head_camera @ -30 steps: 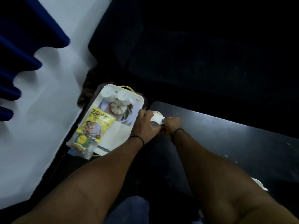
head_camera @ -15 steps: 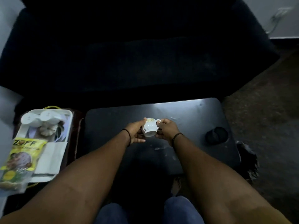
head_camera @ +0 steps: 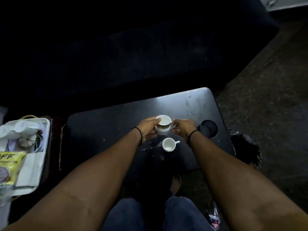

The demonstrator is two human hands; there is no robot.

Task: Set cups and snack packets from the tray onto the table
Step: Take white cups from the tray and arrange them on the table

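Left hand: its grip curled round the held cup
Right hand: its grip pinched the cup's handle
Second cup: stood on the bench
Tray: left of the bench

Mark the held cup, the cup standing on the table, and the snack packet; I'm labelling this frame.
held cup [head_camera: 164, 121]: head view, inside of bowl.
standing cup [head_camera: 168, 144]: head view, inside of bowl.
snack packet [head_camera: 9, 161]: head view, yellow front.

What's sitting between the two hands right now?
In the head view, a white cup sits between them: the left hand grips its body, the right hand pinches its handle. A second cup stands on the table nearer the person.
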